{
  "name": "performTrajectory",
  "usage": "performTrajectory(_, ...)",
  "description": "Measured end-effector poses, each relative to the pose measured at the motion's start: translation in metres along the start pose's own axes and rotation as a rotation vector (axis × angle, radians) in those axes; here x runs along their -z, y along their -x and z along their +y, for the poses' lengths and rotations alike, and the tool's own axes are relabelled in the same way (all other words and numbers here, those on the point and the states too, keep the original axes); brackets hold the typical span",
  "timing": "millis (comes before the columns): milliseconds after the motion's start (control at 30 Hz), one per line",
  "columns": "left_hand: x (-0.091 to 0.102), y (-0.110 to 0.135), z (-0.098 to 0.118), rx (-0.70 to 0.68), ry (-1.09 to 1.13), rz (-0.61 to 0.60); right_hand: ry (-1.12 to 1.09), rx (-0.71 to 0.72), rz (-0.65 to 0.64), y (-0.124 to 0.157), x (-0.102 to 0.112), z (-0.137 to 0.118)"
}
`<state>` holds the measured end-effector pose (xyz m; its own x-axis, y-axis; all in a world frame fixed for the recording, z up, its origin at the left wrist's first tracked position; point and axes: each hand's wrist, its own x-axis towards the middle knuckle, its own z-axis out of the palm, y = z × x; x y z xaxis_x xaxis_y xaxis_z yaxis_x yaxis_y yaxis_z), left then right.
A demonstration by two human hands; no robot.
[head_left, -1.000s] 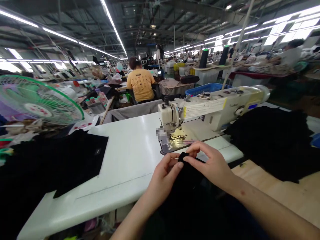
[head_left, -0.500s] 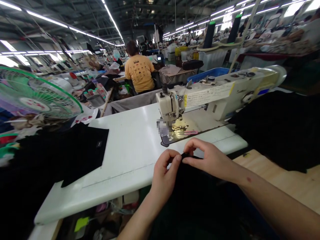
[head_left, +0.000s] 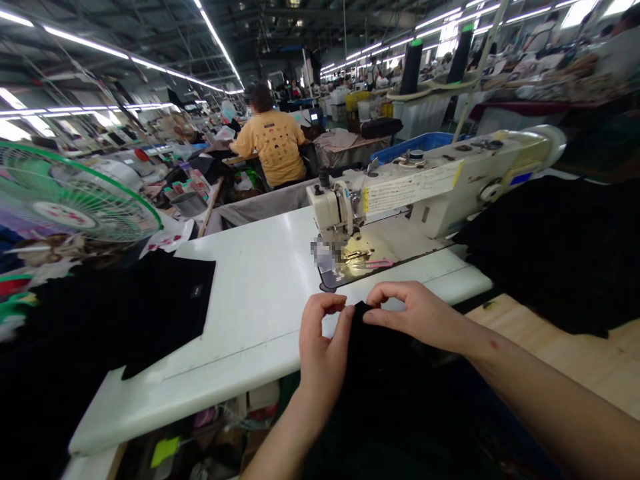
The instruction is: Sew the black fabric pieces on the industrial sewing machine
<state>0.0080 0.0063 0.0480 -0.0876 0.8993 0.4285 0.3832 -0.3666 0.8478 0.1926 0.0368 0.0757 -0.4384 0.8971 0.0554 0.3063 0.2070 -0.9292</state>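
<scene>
A piece of black fabric (head_left: 373, 353) hangs over the near edge of the table, its top corner raised between my hands. My left hand (head_left: 325, 340) pinches the left side of that corner with thumb and forefinger. Close beside it, my right hand (head_left: 407, 310) grips the corner's right side between thumb and fingertips. Just beyond my hands stands a white sewing machine (head_left: 390, 190), its needle area lit and partly blurred out. On the machine bed lies a pair of pink-handled thread snips (head_left: 377, 264). The fabric's lower part is too dark to make out.
Black garments (head_left: 170, 300) lie on the left of the white table (head_left: 250, 293), with more black cloth (head_left: 555, 253) at the right. A green fan (head_left: 75, 200) stands at far left. A blue bin (head_left: 415, 145) sits behind the machine; a person in yellow (head_left: 280, 147) sits ahead.
The fabric corner now stands up as a point between my fingertips. My left hand has shifted slightly left, widening the space between my hands. The view has moved a little.
</scene>
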Motion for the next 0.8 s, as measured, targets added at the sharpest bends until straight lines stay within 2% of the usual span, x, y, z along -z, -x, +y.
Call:
performTrajectory(67, 0.001, 0.001, 0.001, -0.171, -0.105, 0.055, 0.035, 0.014, 0.046, 0.001, -0.003, -0.001)
performTrajectory(133, 0.003, 0.004, 0.002, -0.256, -0.157, 0.020, 0.079, 0.040, 0.081, 0.002, -0.007, -0.003)
performTrajectory(400, 0.003, 0.009, 0.002, -0.285, -0.185, 0.019, 0.228, 0.124, 0.113, 0.006, -0.016, -0.005)
performTrajectory(567, 0.004, 0.008, 0.006, -0.319, -0.237, -0.009, 0.307, 0.146, 0.083, 0.010, -0.015, -0.006)
performTrajectory(667, 0.013, 0.001, 0.008, -0.206, -0.165, -0.022, 0.353, 0.248, 0.049, 0.010, -0.009, -0.004)
performTrajectory(800, 0.035, -0.008, 0.006, 0.125, 0.092, -0.005, 0.428, 0.376, 0.059, 0.006, 0.007, 0.001)
